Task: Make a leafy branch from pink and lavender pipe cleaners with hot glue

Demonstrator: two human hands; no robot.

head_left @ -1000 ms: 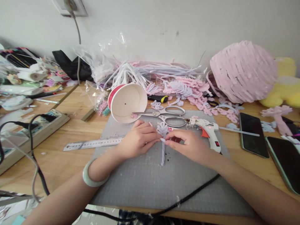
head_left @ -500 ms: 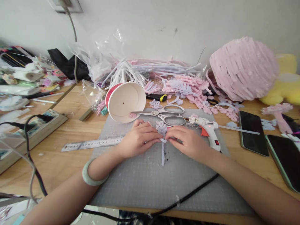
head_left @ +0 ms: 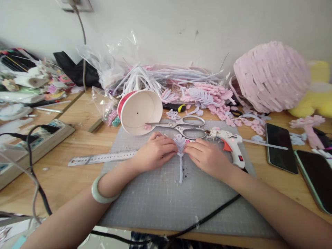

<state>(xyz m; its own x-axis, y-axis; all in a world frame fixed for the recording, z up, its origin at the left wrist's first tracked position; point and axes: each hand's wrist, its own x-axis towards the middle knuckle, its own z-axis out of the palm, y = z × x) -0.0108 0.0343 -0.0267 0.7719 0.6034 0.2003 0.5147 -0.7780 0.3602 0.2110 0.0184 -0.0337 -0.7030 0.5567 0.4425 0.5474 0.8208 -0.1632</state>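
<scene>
Between my two hands is a pale lilac pipe-cleaner leaf (head_left: 180, 147), its fuzzy stem hanging toward me over the grey cutting mat (head_left: 160, 204). My left hand (head_left: 157, 152) pinches the leaf's left edge, fingers bent together. On the opposite edge, my right hand (head_left: 204, 155) grips it with closed fingertips. Just beyond my hands lie large scissors (head_left: 178, 127), blades pointing left. A white glue gun (head_left: 234, 148) with an orange trigger rests by my right wrist. My left hand partly covers the end of a metal ruler (head_left: 101, 159).
A paper bowl (head_left: 140, 112) lies tipped on its side behind the scissors. Pink and lilac pipe-cleaner pieces (head_left: 207, 97) pile up at the back, beside a big pink wrapped ball (head_left: 272, 77). Two phones (head_left: 280, 148) lie right; a power strip (head_left: 38, 148) stands left. A black cable (head_left: 218, 211) crosses the mat.
My fingers have drawn slightly apart at the lilac leaf, so more of its middle shows. The other things stay where they were, apart from a small camera shift.
</scene>
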